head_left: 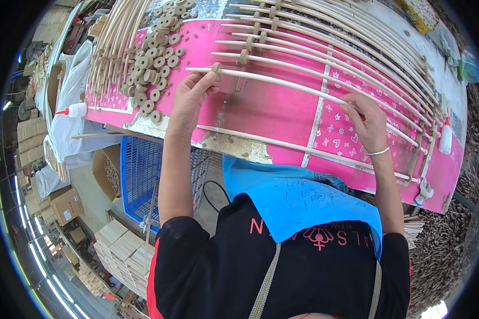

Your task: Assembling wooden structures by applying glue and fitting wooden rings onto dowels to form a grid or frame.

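Observation:
My left hand [194, 95] pinches a small wooden ring [216, 68] that sits around a pale tapered wooden rod [277, 81], close to its left tip. Farther right, the thumb and fingers of my right hand [364, 119] close on the same rod. Nearer to me lies a bare rod [282, 141] without a ring. Beyond, several parallel rods [303, 61] lie across the pink-covered table [271, 109], many with a ring near the left end. Their right ends rest by a wooden rack [426, 151].
Loose wooden rings [154, 64] lie piled at the left, beside a bundle of rods with rings [112, 50]. White red-tipped bottles stand at the right [445, 137] and lie at the left [77, 110]. A blue plastic crate [138, 170] is below the table's edge.

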Tool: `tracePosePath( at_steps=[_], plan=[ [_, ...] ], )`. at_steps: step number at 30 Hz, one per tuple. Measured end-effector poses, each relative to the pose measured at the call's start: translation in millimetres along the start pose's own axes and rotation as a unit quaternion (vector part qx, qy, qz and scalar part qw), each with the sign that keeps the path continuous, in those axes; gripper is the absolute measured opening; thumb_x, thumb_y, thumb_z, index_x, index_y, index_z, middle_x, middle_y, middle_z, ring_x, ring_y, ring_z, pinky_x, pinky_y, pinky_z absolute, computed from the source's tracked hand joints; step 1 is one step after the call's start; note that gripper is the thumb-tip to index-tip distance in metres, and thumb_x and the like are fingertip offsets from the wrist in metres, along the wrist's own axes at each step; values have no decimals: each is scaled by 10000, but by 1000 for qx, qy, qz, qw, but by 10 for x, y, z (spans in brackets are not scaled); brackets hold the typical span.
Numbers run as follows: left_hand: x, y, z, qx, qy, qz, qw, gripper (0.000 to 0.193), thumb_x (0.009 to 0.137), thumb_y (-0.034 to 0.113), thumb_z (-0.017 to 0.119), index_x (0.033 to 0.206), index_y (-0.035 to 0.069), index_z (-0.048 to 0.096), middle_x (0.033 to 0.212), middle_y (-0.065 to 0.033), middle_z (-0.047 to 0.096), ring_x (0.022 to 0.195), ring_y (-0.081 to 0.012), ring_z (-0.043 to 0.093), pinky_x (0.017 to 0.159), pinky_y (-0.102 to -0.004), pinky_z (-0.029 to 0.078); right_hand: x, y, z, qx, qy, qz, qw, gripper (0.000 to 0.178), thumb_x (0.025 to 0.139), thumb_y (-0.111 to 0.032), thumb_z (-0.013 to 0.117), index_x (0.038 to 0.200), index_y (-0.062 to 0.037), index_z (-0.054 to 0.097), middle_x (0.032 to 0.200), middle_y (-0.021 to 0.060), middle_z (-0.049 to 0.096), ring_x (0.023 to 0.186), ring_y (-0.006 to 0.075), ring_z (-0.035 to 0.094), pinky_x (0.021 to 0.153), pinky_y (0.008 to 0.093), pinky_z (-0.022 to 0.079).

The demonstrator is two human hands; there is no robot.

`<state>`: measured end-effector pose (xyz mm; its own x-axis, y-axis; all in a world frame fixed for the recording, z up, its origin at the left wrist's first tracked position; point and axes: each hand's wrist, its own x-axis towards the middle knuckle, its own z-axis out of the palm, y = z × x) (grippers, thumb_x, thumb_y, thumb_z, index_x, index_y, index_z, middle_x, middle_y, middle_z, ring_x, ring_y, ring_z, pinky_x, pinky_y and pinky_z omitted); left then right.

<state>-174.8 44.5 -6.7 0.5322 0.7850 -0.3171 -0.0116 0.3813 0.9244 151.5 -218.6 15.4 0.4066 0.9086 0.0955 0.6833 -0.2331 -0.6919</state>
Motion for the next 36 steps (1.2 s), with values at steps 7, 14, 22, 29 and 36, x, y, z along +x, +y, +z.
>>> tracePosePath(
  at_steps=[7,14,22,29,36],
  plan=[
    [58,-84,-337,55,-32,81,995,504,1093,194,530,1544,-14,453,1477,-124,574,1265,-204,600,1089,-356,468,-33,267,125,-38,29,-93,995,203,944,-273,722,1037,-93,732,981,108,715,934,316,694,801,437,566],
    [136,-1,-281,-52,-48,22,997,482,1104,241,539,1510,-14,491,1362,-79,624,1173,-151,606,1036,-317,511,-57,427,-396,-104,209,-104,967,254,895,-258,772,1106,-122,739,1034,71,721,1025,281,683,875,434,540],
    [106,24,-223,-66,-34,5,997,515,1096,280,559,1538,31,468,1328,-47,627,1145,-149,596,1036,-309,490,-930,2566,-2302,-355,464,327,743,630,823,-346,825,1332,-39,618,1357,209,624,1273,413,580,1041,497,500],
    [51,-101,-251,-62,-26,32,997,485,1099,288,484,1539,84,493,1425,-60,606,1255,-197,572,1101,-379,427,-1362,4538,-2860,-472,-4,266,840,551,1106,-410,414,1511,-47,499,1428,148,598,1283,273,598,1109,406,485],
    [26,-10,45,-119,44,30,992,314,1086,260,581,1304,49,664,1121,-64,740,1003,-179,704,875,-320,574,-958,3120,-2516,266,410,191,851,609,957,-189,763,1446,41,482,1318,208,617,1140,300,666,869,387,624]
  ],
)
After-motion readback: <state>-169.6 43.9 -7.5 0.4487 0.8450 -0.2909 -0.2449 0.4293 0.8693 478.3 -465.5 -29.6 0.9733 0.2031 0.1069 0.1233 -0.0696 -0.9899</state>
